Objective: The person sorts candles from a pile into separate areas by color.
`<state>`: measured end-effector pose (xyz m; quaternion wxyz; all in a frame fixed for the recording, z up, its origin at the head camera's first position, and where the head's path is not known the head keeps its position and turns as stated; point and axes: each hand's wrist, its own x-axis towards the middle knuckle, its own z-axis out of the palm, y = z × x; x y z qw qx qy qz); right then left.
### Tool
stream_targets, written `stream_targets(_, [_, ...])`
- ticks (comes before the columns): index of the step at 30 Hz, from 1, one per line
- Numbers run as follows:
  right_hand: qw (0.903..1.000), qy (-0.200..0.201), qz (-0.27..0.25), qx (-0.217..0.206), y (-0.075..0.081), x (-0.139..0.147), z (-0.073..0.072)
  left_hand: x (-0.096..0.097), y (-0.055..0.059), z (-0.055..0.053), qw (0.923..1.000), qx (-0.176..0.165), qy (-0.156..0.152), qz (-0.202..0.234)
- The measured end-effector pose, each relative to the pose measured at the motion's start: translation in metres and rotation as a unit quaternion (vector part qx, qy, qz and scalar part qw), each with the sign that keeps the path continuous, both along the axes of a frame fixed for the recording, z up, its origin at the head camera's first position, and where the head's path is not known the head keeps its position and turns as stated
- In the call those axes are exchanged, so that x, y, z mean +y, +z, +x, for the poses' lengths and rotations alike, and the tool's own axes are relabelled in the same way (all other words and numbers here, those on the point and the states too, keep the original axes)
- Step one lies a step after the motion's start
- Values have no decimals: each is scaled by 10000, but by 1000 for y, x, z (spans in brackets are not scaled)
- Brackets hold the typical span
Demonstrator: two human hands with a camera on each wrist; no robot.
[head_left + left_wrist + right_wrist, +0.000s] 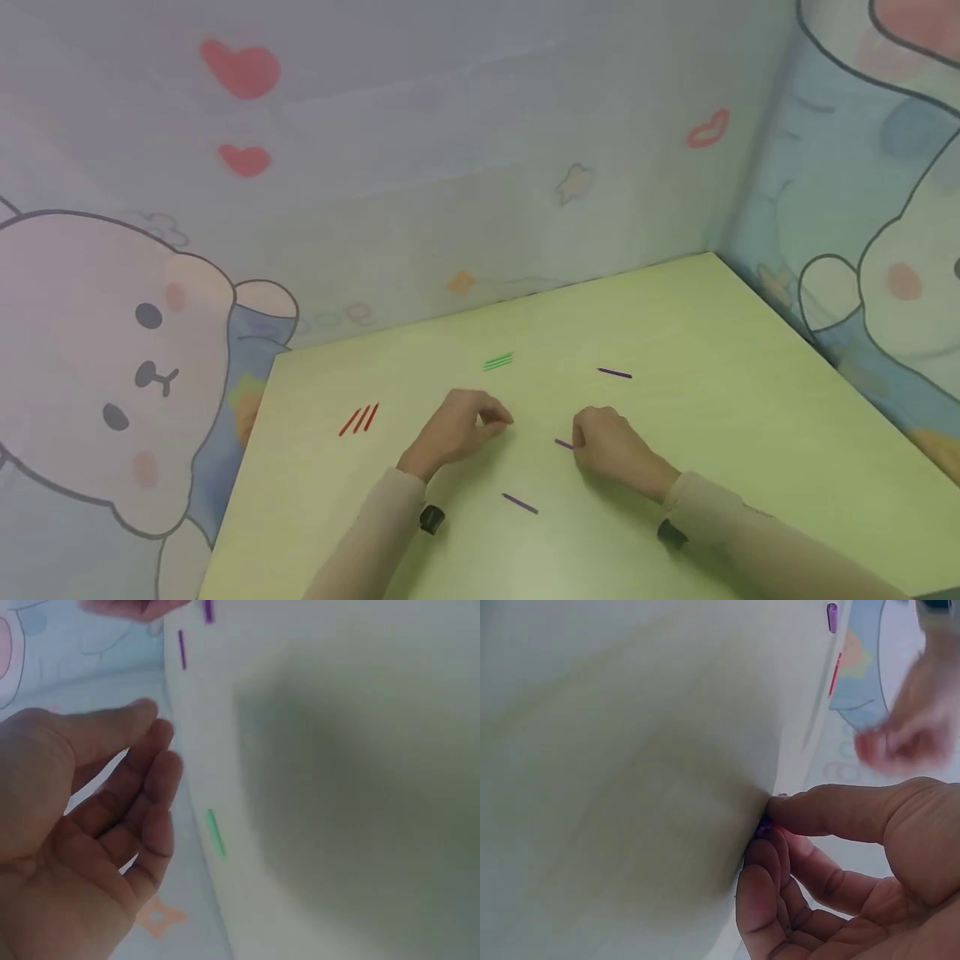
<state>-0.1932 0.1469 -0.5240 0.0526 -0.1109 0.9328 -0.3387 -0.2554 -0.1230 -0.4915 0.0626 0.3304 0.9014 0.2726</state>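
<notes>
My right hand (617,443) pinches a thin purple stick (564,444) between thumb and fingertips, low over the table; the stick's right part is hidden by the hand. In the right wrist view, only a bit of this purple stick (763,826) shows between the fingertips. My left hand (459,429) hovers above the table, fingers loosely bent and thumb near the index fingertip, with nothing held. One purple stick (520,503) lies nearer me, between the forearms. Another purple stick (615,372) lies beyond the right hand. Green sticks (498,362) lie close together beyond the left hand.
Three red sticks (359,419) lie side by side on the left of the pale yellow-green table (675,317). A wall covering (420,183) with cartoon drawings rises along the table's back edge, with more on both sides. A dark wrist device sits on each sleeve.
</notes>
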Motion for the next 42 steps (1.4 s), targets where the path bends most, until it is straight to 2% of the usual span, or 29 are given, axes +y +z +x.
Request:
stream_targets(2, [10000,-62,10,14,1,3,0,-5,-4,15,9996,-254,-129,-41])
stream_targets(5, [9999,-95,52,74,2,7,-2,-7,-11,31,9983,-525,-251,11])
stream_targets(8, [9999,-84,74,74,1,8,-4,-6,-16,43,9974,-673,-255,93])
stream_targets(11, [10000,-70,69,13,0,6,-4,-3,-21,49,9975,-616,-355,36])
stream_targets(17, [10000,-30,19,-81,-1,1,-1,-2,-31,54,9957,-260,-842,-283])
stream_targets(21, [9999,-26,31,-128,-2,0,1,-1,-40,55,9937,67,-1085,-289])
stream_targets(23, [9999,-20,41,-118,-2,0,1,0,-42,56,9933,107,-1120,-252])
stream_targets(33, [9999,56,124,3,0,-2,-2,0,-38,57,9957,24,-872,-308])
stream_targets(42, [9998,154,126,-20,3,0,-5,0,-36,57,9963,-153,-839,-42])
